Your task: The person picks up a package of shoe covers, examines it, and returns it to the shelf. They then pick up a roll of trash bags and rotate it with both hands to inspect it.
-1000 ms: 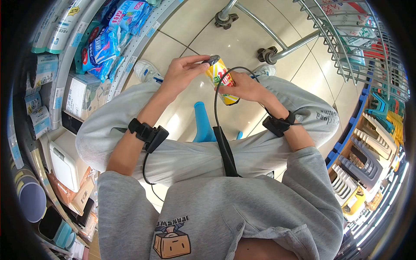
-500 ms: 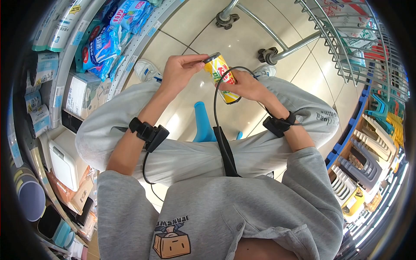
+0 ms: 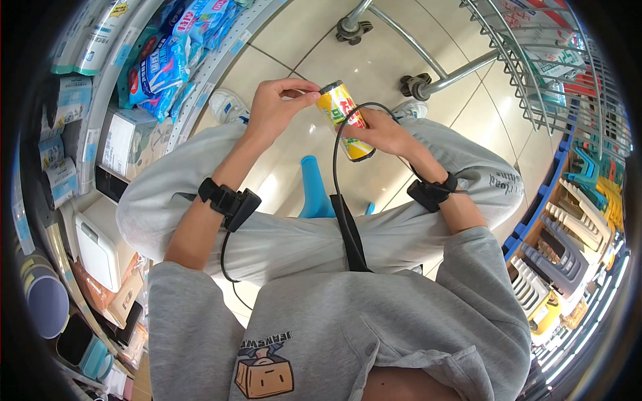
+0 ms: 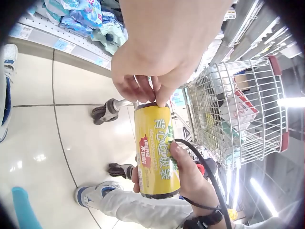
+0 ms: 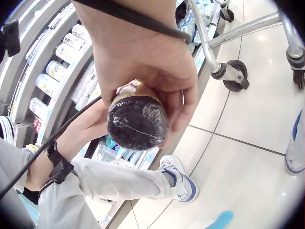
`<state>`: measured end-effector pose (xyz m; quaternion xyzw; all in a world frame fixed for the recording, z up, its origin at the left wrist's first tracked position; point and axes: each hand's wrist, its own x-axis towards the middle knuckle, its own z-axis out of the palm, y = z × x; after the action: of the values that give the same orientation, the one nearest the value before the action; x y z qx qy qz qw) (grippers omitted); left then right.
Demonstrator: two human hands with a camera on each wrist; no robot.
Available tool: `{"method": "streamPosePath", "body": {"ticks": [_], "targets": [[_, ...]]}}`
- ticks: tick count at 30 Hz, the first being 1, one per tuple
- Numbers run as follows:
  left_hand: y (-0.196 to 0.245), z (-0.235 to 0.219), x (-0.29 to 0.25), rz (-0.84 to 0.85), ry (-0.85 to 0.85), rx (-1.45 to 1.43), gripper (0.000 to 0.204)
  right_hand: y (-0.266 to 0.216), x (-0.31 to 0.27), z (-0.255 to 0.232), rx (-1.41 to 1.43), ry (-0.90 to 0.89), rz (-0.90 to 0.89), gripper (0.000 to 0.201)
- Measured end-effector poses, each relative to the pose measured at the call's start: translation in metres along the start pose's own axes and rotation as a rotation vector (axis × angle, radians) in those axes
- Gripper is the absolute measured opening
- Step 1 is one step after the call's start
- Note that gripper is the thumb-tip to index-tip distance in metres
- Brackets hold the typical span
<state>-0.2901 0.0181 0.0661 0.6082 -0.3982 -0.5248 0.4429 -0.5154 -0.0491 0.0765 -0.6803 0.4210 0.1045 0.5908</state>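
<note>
A yellow wrapped roll (image 3: 344, 120) with dark ends is held tilted above the floor between both hands. The right hand (image 3: 384, 132) grips its lower part, thumb across the front; the right wrist view shows the roll's black end (image 5: 137, 123) with clear wrap, fingers curled round the side. At the upper end, the left hand (image 3: 277, 110) has its thumb and index fingertips at the rim. In the left wrist view the left hand (image 4: 155, 62) pinches at the dark top edge of the roll (image 4: 157, 148); what lies between the fingertips is too small to tell.
Shelves with blue packages (image 3: 160, 73) and boxes (image 3: 127, 144) stand on the left. A wire cart (image 3: 542, 67) with goods is at upper right, its wheels (image 3: 414, 85) on the tiles. Plastic stools (image 3: 565, 247) are stacked at right. A blue object (image 3: 313, 187) lies below, between the legs.
The left fingertips have shifted slightly at the roll's upper rim. The right hand keeps its grip, and the roll has moved only a little. The head view has shifted slightly.
</note>
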Motion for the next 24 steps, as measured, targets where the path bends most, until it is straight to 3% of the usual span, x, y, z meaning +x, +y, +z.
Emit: {"method": "streamPosePath", "body": {"ticks": [18, 24], "targets": [[-0.015, -0.001, 0.008, 0.07, -0.066, 0.234, 0.013, 0.001, 0.0, 0.001, -0.075, -0.021, 0.018, 0.053], [-0.01, 0.007, 0.001, 0.049, -0.104, 0.171, 0.043, 0.004, 0.002, -0.001, 0.037, 0.013, 0.004, 0.053]]}}
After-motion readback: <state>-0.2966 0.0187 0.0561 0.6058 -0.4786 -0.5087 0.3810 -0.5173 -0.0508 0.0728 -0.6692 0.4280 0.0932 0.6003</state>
